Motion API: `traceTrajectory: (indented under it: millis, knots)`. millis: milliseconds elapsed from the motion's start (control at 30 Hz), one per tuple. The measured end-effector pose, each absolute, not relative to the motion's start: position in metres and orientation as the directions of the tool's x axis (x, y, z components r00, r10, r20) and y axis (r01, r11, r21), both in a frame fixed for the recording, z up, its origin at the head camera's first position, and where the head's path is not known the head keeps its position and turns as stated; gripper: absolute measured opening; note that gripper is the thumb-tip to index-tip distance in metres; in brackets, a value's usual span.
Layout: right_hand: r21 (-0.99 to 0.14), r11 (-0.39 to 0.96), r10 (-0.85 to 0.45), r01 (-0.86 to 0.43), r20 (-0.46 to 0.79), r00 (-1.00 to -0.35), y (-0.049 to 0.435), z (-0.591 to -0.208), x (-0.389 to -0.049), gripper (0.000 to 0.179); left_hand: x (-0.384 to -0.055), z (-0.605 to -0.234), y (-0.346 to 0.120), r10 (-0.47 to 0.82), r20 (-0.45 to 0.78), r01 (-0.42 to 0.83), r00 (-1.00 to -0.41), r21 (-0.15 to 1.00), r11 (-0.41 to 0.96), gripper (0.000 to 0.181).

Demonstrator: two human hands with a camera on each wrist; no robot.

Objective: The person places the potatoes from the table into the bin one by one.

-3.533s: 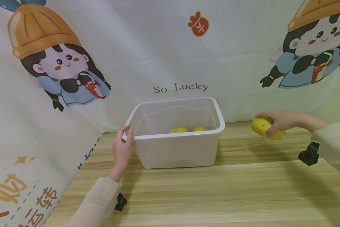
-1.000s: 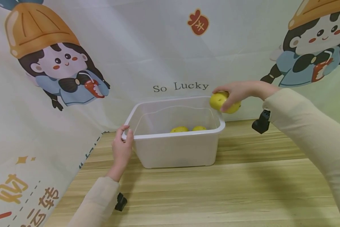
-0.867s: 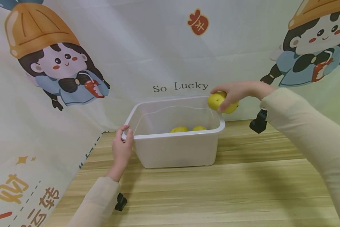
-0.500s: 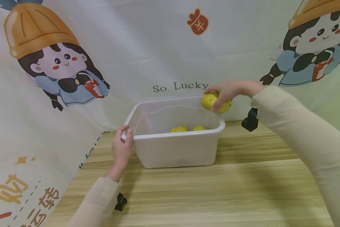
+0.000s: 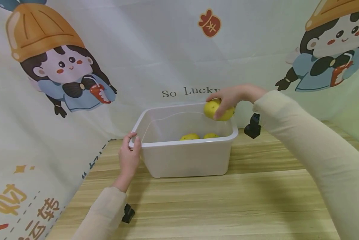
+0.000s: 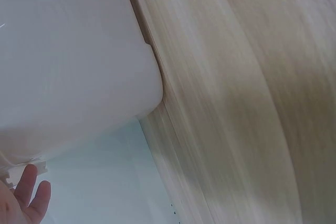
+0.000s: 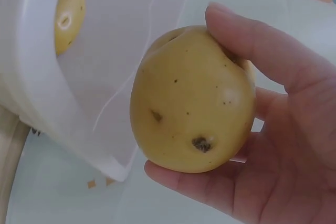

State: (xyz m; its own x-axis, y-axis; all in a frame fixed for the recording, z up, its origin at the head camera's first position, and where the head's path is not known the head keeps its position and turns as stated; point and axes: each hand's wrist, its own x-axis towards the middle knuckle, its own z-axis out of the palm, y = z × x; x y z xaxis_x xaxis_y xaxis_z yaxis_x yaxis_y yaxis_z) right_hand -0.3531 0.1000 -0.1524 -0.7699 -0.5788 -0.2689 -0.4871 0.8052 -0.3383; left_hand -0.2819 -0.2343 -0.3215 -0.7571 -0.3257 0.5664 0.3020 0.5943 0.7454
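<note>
A yellow potato (image 5: 210,109) with dark eyes is gripped between the thumb and fingers of my right hand (image 5: 234,95), over the right side of a white plastic bin (image 5: 185,160). In the right wrist view the held potato (image 7: 189,103) shows dark pits, with the hand (image 7: 283,129) wrapped about its right side. My left hand (image 5: 129,156) holds the bin's rim at its front left corner; in the left wrist view only some fingertips (image 6: 39,199) show. Inside the bin lie two more potatoes, one near the middle (image 5: 190,137) and one further right (image 5: 210,136), partly hidden by the front wall.
The bin stands on a wood-grain table (image 5: 197,206), close to a printed cloth backdrop (image 5: 143,46) that hangs behind and at the left. A black device (image 5: 252,126) hangs under the right sleeve, and another (image 5: 128,213) sits by the left sleeve.
My right hand has carried the potato leftward from beside the bin, past the right rim, to over the bin's opening. The left hand and the bin have stayed in place.
</note>
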Motion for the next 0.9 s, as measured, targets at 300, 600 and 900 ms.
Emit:
traceTrajectory:
  millis: [300,600,900]
  knots:
    - [-0.345,0.804,-0.584,-0.484,-0.300,-0.755,0.088,-0.155,-0.358,0.079,-0.282,-0.321,-0.234,-0.323,0.564,0.304,-0.760,0.748,0.590,0.035]
    - [-0.367,0.800,-0.586,-0.475,-0.310,-0.748,0.080,-0.161,-0.364,0.077,-0.282,-0.321,-0.234,-0.320,0.565,0.305,-0.760,0.746,0.592,0.035]
    - [-0.363,0.809,-0.575,-0.463,-0.324,-0.751,0.073,-0.166,-0.369,0.076,-0.283,-0.322,-0.234,-0.330,0.563,0.306,-0.757,0.753,0.583,0.034]
